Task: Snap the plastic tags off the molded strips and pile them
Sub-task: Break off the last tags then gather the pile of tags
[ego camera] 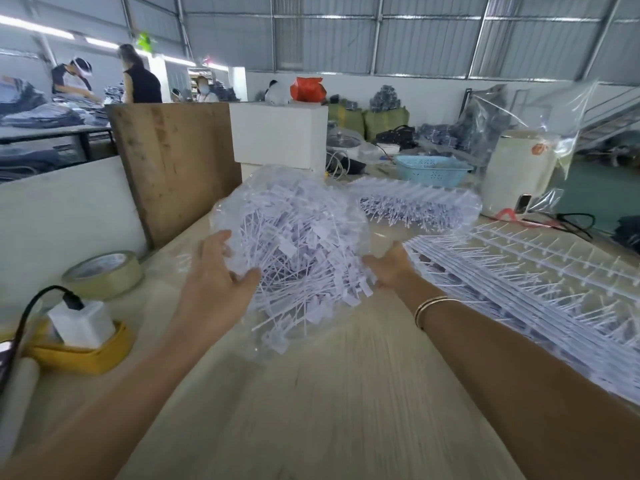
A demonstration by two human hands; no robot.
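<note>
Left hand (221, 271) and right hand (389, 263) are curled around the sides of a clear bag of loose plastic tags (298, 244), held just above a pale wooden surface (311, 393). Molded strips (519, 289) are stacked on the right. Tape roll (104, 275) and a blue basket (433, 170) are seen, under a corrugated metal warehouse roof (415, 32).
</note>
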